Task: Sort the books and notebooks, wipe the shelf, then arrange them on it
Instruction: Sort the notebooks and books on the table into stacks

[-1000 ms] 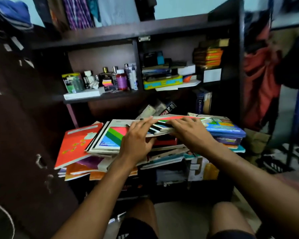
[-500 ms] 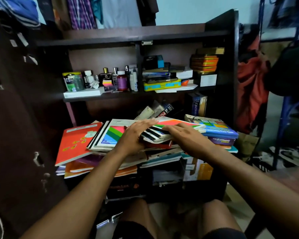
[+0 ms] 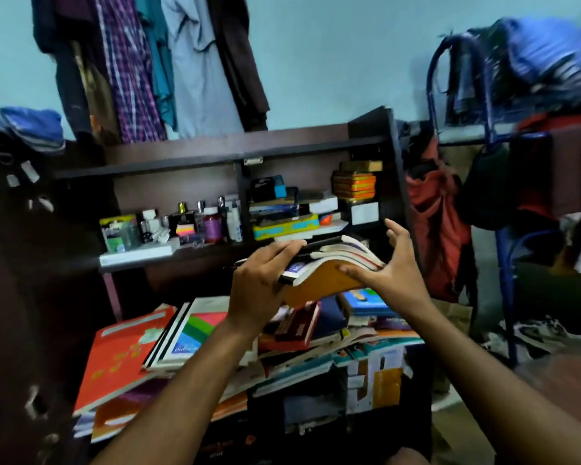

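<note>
A small stack of notebooks (image 3: pixel 329 280) with an orange underside is lifted above the messy pile of books (image 3: pixel 302 333) on the lower shelf. My left hand (image 3: pixel 262 283) grips the stack's left end, fingers curled over its top. My right hand (image 3: pixel 389 266) supports the right end from below with the thumb under the orange cover and the fingers spread upward. A red book (image 3: pixel 121 357) and a white book with coloured stripes (image 3: pixel 188 330) lie at the pile's left. The dark wooden shelf unit (image 3: pixel 242 152) stands behind.
The upper shelf holds bottles (image 3: pixel 212 223), a green tin (image 3: pixel 118 229), a yellow box (image 3: pixel 285 226) and orange boxes (image 3: pixel 353 184). Clothes (image 3: pixel 155 62) hang on the wall above. A red bag (image 3: pixel 440 223) and a blue metal rack (image 3: pixel 503 229) with clothes stand at the right.
Both hands have lifted a stack of notebooks up off the pile; before, they pressed flat on the top books. The view has tilted upward.
</note>
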`<state>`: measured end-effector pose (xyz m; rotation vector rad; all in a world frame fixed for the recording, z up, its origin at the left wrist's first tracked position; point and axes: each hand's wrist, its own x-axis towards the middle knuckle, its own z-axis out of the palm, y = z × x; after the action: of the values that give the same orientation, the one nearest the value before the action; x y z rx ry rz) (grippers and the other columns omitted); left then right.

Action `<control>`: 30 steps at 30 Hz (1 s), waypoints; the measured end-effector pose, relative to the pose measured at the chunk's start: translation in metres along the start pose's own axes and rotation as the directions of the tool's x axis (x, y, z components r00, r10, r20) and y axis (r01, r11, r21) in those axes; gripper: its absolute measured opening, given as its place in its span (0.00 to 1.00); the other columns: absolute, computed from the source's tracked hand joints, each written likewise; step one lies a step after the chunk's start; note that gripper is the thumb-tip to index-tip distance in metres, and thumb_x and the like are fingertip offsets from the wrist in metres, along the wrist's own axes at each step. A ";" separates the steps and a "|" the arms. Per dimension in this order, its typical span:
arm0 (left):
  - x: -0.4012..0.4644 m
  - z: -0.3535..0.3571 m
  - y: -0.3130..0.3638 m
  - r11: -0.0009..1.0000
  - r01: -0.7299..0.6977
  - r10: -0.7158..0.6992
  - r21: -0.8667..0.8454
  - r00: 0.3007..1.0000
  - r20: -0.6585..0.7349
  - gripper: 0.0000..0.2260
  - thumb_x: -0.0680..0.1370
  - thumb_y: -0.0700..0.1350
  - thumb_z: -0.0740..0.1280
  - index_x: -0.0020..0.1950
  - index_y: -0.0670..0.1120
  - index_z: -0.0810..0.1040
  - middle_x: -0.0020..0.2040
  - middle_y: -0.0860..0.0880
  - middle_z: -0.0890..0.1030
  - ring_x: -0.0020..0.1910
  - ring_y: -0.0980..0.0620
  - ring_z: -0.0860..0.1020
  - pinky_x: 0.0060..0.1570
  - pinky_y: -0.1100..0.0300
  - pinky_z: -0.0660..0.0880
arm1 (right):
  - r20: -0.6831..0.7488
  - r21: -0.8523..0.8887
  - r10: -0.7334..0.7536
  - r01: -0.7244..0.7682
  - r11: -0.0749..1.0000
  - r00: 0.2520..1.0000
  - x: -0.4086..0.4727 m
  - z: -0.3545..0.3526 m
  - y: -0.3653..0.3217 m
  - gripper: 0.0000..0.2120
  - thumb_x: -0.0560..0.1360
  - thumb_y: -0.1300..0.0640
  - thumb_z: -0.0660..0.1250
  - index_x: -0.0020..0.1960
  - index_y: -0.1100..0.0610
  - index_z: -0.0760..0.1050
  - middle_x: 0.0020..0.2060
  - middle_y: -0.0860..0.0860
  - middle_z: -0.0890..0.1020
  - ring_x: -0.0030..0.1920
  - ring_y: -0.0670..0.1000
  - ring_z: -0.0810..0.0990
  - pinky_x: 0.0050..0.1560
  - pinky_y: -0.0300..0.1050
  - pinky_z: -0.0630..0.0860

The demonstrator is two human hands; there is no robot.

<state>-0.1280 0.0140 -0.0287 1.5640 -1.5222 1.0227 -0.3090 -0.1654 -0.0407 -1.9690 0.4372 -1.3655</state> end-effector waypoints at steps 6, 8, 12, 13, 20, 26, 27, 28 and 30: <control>0.038 0.027 0.104 0.986 -0.090 0.069 -0.144 0.987 -0.143 0.27 0.71 0.34 0.76 0.69 0.47 0.79 0.62 0.49 0.82 0.60 0.50 0.80 0.60 0.61 0.74 | -0.282 0.379 0.195 -0.078 0.922 0.939 -0.057 -0.107 0.015 0.52 0.55 0.32 0.80 0.73 0.43 0.62 0.71 0.47 0.71 0.68 0.45 0.74 0.62 0.39 0.74; 0.045 0.053 0.151 0.964 -0.051 0.024 -0.260 0.994 -0.106 0.27 0.71 0.31 0.74 0.69 0.47 0.79 0.61 0.51 0.82 0.60 0.52 0.79 0.60 0.64 0.73 | -0.313 0.458 0.233 -0.068 0.886 0.921 -0.083 -0.138 0.023 0.46 0.59 0.34 0.81 0.70 0.47 0.69 0.64 0.46 0.80 0.61 0.43 0.80 0.53 0.36 0.78; 0.051 0.109 0.227 0.758 0.134 -0.105 -0.638 0.991 0.083 0.18 0.75 0.48 0.76 0.62 0.63 0.80 0.57 0.65 0.81 0.55 0.67 0.79 0.55 0.68 0.75 | -0.401 0.355 0.202 -0.051 0.933 0.893 -0.114 -0.216 0.042 0.23 0.70 0.62 0.76 0.63 0.51 0.78 0.56 0.46 0.86 0.58 0.48 0.84 0.51 0.38 0.81; 0.048 0.122 0.240 0.652 0.239 -0.134 -0.720 0.970 0.201 0.17 0.73 0.51 0.77 0.58 0.68 0.80 0.54 0.66 0.82 0.54 0.67 0.80 0.54 0.64 0.77 | -0.416 0.287 0.181 -0.060 0.956 0.891 -0.119 -0.240 0.049 0.22 0.71 0.64 0.76 0.63 0.52 0.78 0.57 0.47 0.86 0.58 0.49 0.84 0.53 0.39 0.81; -0.007 0.252 0.320 0.144 0.712 -0.071 -0.687 0.700 0.711 0.28 0.69 0.48 0.81 0.64 0.61 0.74 0.59 0.54 0.84 0.59 0.53 0.82 0.53 0.55 0.81 | -0.333 0.006 0.269 -0.283 0.959 0.904 -0.156 -0.352 0.103 0.20 0.73 0.54 0.77 0.63 0.54 0.77 0.56 0.45 0.85 0.58 0.46 0.83 0.61 0.53 0.80; -0.070 0.312 0.349 0.174 0.836 -0.059 -0.521 0.537 0.842 0.46 0.61 0.64 0.83 0.74 0.64 0.63 0.64 0.59 0.80 0.63 0.53 0.79 0.62 0.41 0.77 | -0.344 -0.105 0.399 -0.457 0.883 0.850 -0.200 -0.352 0.171 0.34 0.63 0.31 0.74 0.64 0.26 0.62 0.63 0.40 0.75 0.63 0.41 0.76 0.59 0.44 0.75; -0.076 0.315 0.350 0.189 0.838 -0.055 -0.512 0.529 0.847 0.45 0.63 0.62 0.82 0.74 0.64 0.63 0.64 0.61 0.80 0.62 0.56 0.79 0.61 0.44 0.78 | -0.337 -0.098 0.430 -0.485 0.869 0.838 -0.208 -0.349 0.182 0.35 0.62 0.29 0.74 0.64 0.24 0.61 0.64 0.40 0.74 0.64 0.42 0.75 0.59 0.45 0.75; -0.081 0.317 0.350 0.200 0.840 -0.047 -0.504 0.522 0.852 0.43 0.65 0.60 0.82 0.74 0.64 0.62 0.63 0.62 0.80 0.60 0.61 0.79 0.58 0.51 0.79 | -0.330 -0.086 0.463 -0.515 0.853 0.823 -0.215 -0.347 0.188 0.36 0.61 0.26 0.73 0.64 0.25 0.60 0.65 0.39 0.73 0.64 0.41 0.75 0.58 0.44 0.75; -0.090 0.318 0.351 0.234 0.844 -0.037 -0.483 0.504 0.863 0.43 0.68 0.57 0.80 0.76 0.62 0.57 0.62 0.65 0.77 0.57 0.68 0.77 0.54 0.61 0.77 | -0.301 -0.072 0.513 -0.556 0.828 0.804 -0.222 -0.343 0.198 0.38 0.63 0.27 0.73 0.66 0.30 0.58 0.65 0.36 0.73 0.61 0.35 0.75 0.55 0.36 0.75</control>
<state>-0.4585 -0.2509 -0.2584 1.3903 -1.3658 -0.9458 -0.6877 -0.2863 -0.2597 -1.5892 1.1714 -1.2431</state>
